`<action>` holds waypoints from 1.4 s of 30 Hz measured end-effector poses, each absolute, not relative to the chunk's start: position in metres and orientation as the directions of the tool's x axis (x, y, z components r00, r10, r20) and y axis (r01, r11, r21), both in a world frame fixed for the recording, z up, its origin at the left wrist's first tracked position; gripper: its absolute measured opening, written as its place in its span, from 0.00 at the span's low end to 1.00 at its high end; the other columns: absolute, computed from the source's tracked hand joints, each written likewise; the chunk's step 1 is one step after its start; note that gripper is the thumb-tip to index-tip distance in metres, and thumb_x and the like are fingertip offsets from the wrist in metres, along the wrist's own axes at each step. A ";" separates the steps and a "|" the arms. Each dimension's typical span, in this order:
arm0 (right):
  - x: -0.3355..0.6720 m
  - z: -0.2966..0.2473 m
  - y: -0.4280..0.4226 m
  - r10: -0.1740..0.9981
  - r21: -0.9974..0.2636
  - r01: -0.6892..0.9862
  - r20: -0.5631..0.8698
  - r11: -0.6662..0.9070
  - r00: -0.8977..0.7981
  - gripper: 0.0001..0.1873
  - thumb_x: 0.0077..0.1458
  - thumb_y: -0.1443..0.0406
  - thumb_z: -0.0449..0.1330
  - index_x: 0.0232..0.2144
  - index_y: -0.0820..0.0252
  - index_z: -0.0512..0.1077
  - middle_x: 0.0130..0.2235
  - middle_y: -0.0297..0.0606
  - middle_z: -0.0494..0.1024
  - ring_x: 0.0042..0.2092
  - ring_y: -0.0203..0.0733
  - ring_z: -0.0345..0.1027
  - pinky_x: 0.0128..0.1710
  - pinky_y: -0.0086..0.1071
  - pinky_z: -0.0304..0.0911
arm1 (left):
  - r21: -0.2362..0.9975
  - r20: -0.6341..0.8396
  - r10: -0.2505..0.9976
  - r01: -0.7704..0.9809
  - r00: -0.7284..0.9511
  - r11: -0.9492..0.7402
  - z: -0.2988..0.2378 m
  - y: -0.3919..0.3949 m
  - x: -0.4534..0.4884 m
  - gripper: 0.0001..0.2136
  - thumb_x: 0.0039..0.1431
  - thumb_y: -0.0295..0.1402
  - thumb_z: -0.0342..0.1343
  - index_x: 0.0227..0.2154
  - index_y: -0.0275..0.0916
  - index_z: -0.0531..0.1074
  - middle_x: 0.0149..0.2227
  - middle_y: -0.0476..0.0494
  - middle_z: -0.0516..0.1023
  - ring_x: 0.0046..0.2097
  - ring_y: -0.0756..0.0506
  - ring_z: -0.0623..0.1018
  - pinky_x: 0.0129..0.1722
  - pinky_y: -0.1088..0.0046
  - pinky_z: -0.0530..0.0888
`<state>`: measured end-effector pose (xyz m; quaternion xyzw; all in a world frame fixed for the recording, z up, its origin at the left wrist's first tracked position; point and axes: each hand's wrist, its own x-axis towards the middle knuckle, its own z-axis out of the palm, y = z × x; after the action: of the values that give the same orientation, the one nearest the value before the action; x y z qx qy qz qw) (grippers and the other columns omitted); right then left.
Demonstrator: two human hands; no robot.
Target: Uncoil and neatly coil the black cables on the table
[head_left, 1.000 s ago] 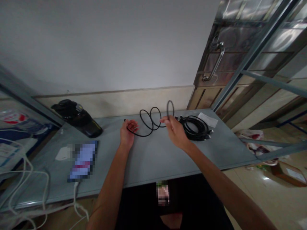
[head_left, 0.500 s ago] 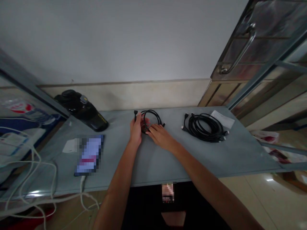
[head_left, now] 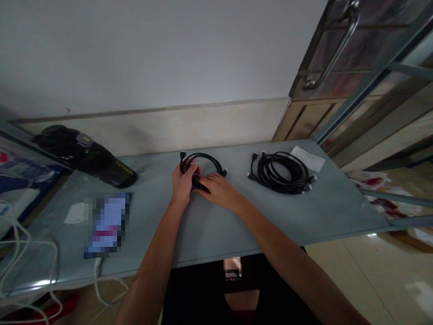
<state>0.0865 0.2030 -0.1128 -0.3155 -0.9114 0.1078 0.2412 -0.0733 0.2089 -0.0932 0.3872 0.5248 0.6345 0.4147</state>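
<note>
A coiled black cable with a plug at each visible end is held low over the grey table. My left hand is closed around the left side of the loop, with one connector sticking up past its fingers. My right hand grips the near side of the same coil, its fingers close to those of the left. Part of the cable is hidden under the fingers. To the right lies a bigger bundle of black cables in a loose ring, several plugs poking out around it.
A black bottle lies tilted at the back left, and a phone with a white cord is nearer. White paper sits behind the cable bundle. A wall rises behind the table; metal posts stand at both sides.
The view has swung slightly right, so things appear shifted left. Both hands keep hold of the coil; my fingers have shifted on its near side, where the strands now look bunched together.
</note>
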 end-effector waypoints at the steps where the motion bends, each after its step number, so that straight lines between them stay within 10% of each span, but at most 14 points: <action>1: 0.087 -0.111 0.203 0.631 -0.354 0.524 0.372 0.775 -0.681 0.15 0.79 0.56 0.63 0.55 0.62 0.79 0.50 0.49 0.88 0.52 0.52 0.82 0.58 0.45 0.70 | 0.990 0.072 0.925 -0.090 -0.372 -0.113 -0.096 0.211 -0.076 0.20 0.56 0.44 0.73 0.47 0.39 0.81 0.36 0.45 0.84 0.35 0.44 0.82 0.38 0.66 0.81; 8: 0.092 -0.102 0.202 0.655 -0.419 0.507 0.408 0.753 -0.636 0.06 0.76 0.61 0.68 0.48 0.57 0.79 0.46 0.41 0.86 0.51 0.48 0.78 0.55 0.40 0.64 | 0.939 0.280 0.805 0.323 -0.522 -0.117 -0.112 0.219 -0.101 0.19 0.59 0.34 0.71 0.52 0.40 0.78 0.51 0.39 0.84 0.51 0.37 0.85 0.60 0.53 0.81; 20: 0.095 -0.095 0.198 0.623 -0.427 0.460 0.430 0.778 -0.654 0.06 0.71 0.61 0.72 0.43 0.56 0.80 0.43 0.39 0.84 0.53 0.50 0.74 0.57 0.42 0.63 | 0.937 0.292 0.751 0.336 -0.593 -0.100 -0.123 0.222 -0.114 0.26 0.56 0.21 0.68 0.58 0.38 0.75 0.61 0.35 0.78 0.63 0.36 0.79 0.68 0.52 0.75; 26: 0.095 -0.095 0.196 0.627 -0.460 0.434 0.473 0.775 -0.618 0.16 0.72 0.50 0.71 0.40 0.55 0.78 0.44 0.40 0.83 0.52 0.50 0.73 0.57 0.43 0.64 | 0.895 0.383 0.758 0.415 -0.528 -0.162 -0.118 0.219 -0.113 0.19 0.56 0.26 0.64 0.51 0.41 0.81 0.54 0.39 0.84 0.56 0.37 0.82 0.64 0.50 0.78; 42: 0.095 -0.099 0.204 0.698 -0.581 0.386 0.591 0.716 -0.405 0.12 0.80 0.60 0.60 0.39 0.54 0.74 0.40 0.38 0.81 0.46 0.46 0.73 0.57 0.42 0.69 | 0.874 0.449 0.739 0.420 -0.502 -0.246 -0.099 0.213 -0.101 0.06 0.66 0.37 0.63 0.39 0.43 0.82 0.40 0.43 0.84 0.45 0.40 0.83 0.52 0.59 0.80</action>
<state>0.0945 0.2043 -0.0986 -0.3309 -0.8186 0.1797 0.4338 -0.1012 0.2132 -0.0986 0.4826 0.6007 0.6244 0.1278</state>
